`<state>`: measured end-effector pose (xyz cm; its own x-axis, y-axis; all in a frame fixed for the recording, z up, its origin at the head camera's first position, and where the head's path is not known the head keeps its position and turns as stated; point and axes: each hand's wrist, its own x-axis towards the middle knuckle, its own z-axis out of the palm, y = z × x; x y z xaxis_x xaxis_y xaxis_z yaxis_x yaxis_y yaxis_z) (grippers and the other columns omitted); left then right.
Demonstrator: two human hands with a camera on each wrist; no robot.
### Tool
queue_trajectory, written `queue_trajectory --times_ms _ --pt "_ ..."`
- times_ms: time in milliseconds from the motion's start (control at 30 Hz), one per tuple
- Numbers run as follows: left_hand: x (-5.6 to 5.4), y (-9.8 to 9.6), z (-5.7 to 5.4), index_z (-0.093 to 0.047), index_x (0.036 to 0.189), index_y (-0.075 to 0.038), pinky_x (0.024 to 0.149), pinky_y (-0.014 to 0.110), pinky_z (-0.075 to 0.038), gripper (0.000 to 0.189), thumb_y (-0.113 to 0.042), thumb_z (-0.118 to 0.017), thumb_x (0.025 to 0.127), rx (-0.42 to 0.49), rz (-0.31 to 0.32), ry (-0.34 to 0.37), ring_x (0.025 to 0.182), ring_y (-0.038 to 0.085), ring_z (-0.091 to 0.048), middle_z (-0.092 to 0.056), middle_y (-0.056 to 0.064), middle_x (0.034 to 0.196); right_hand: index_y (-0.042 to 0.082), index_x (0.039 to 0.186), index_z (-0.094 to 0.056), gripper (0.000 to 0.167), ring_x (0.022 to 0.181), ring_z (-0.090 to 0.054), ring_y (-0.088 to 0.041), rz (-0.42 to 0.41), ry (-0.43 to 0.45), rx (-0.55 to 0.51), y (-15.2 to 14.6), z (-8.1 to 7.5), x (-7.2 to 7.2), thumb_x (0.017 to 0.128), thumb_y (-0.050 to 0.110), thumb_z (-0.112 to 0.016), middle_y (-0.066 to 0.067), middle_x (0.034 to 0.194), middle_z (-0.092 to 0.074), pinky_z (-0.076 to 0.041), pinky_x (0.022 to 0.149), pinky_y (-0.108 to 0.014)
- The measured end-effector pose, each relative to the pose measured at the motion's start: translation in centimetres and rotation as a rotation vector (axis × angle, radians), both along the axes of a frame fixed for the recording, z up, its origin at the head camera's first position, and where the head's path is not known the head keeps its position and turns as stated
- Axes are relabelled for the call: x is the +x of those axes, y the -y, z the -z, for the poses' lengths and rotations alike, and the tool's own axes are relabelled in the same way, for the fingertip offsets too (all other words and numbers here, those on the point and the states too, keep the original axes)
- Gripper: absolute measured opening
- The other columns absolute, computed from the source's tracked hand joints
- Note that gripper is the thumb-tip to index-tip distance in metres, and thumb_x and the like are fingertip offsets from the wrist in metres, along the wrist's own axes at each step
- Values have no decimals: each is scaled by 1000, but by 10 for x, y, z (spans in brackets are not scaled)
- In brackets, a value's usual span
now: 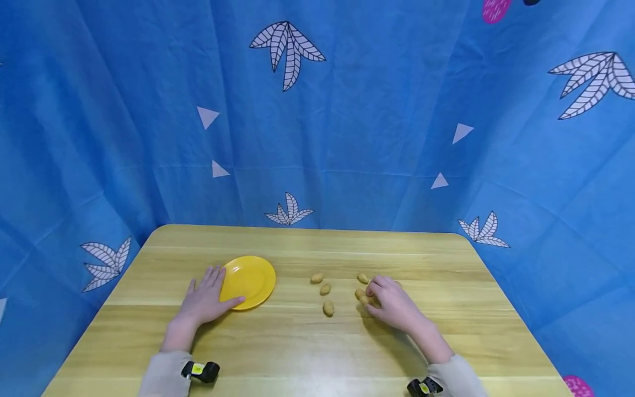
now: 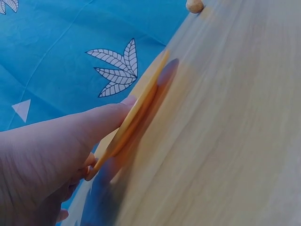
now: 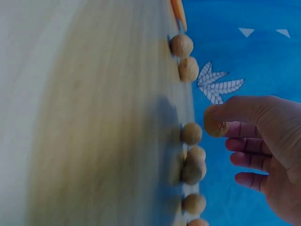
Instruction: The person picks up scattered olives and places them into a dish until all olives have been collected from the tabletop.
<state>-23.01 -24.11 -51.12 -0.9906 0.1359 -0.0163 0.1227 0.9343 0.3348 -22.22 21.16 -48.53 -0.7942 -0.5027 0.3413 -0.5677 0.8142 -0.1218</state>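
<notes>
My left hand [image 1: 205,300] lies at the left edge of a round yellow plate [image 1: 253,280], fingers stretched out along the rim. Its thumb [image 2: 110,115] rests across the plate's near rim. My right hand [image 1: 392,303] is over a loose group of tan, oval nuts in their shells. Thumb and forefinger pinch one nut [image 3: 215,123], held up beside the others in the right wrist view, while the other fingers are loosely bent. Below the hand lie several more nuts [image 3: 192,133], partly hidden by it in the head view.
Between plate and right hand, three nuts lie apart on the wooden table [image 1: 278,353], one nut [image 1: 328,308] nearest me. A blue patterned curtain [image 1: 367,110] hangs behind the table's far edge and along both sides.
</notes>
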Motion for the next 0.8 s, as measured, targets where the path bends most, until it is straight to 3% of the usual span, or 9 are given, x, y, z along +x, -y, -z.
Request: queue_trajectory --times_ms 300,533,800 --pt "0 -2 0 -22 152 5 113 72 -7 107 -72 -52 85 -5 -1 -2 149 45 -13 -18 27 160 12 89 -65 23 95 -58 -19 -82 -16 4 28 -16 -7 76 24 -80 1 96 -60 -51 85 -38" --pt "0 -3 1 -22 152 6 113 73 -8 107 -72 -53 85 -7 -6 -3 148 45 -13 -18 27 159 12 92 -65 24 93 -59 -18 -135 -22 8 52 -26 -11 78 24 -80 0 98 -61 -52 83 -36" --pt "-1 -3 3 -21 152 4 114 72 -6 108 -73 -53 84 11 -9 9 149 44 -10 -16 26 160 13 92 -65 23 95 -58 -17 -181 -24 5 77 -27 -20 80 26 -79 1 99 -61 -51 84 -34"
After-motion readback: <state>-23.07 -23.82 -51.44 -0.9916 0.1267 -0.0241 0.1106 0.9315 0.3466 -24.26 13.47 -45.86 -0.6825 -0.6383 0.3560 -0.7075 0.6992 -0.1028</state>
